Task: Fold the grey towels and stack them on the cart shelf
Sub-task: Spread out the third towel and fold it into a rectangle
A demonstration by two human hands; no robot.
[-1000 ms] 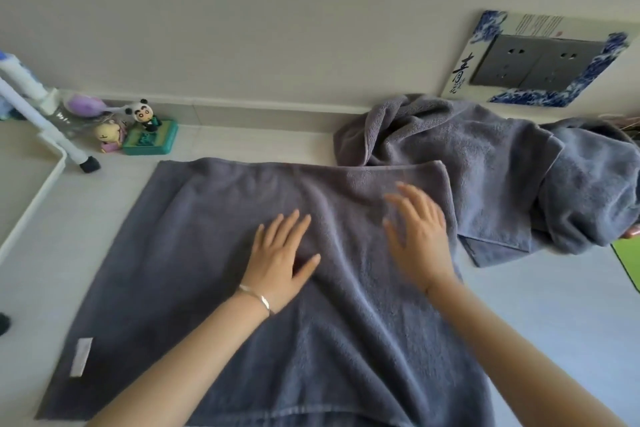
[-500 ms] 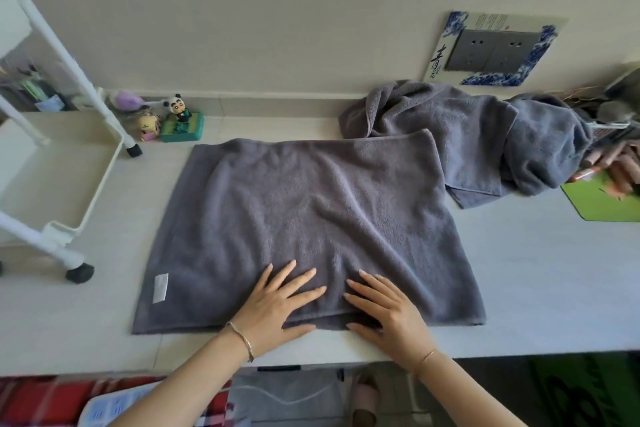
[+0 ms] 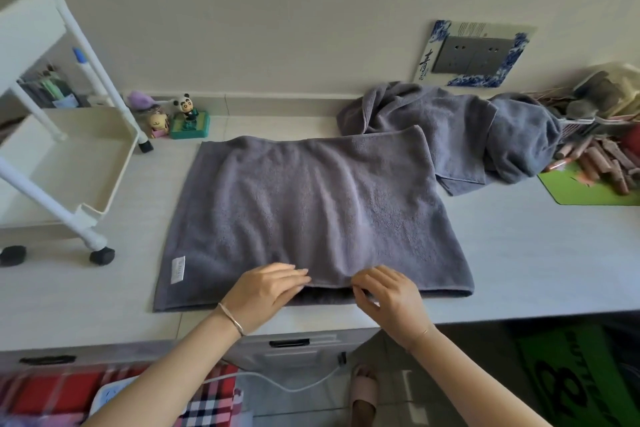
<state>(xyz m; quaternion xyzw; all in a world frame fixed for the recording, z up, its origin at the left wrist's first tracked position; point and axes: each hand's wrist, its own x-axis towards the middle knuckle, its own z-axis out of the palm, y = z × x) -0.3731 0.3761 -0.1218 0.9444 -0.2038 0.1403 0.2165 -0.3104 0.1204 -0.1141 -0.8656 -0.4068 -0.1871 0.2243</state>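
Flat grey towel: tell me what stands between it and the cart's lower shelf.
Nothing visible does. Only bare counter lies between the flat towel and the cart shelf to its left. The shelf's raised rim faces the towel, so it would likely need lifting over; a white post stands at the near corner. The figurines sit farther back.

The folded towel [image 3: 311, 211] lies centred on the tabletop [image 3: 536, 253]. The crumpled towel [image 3: 467, 128] lies behind it to the right, touching its far right corner. The cart [image 3: 114, 180] stands at left, the figurines [image 3: 188, 118] at the wall behind, and the mat [image 3: 581, 194] at far right.
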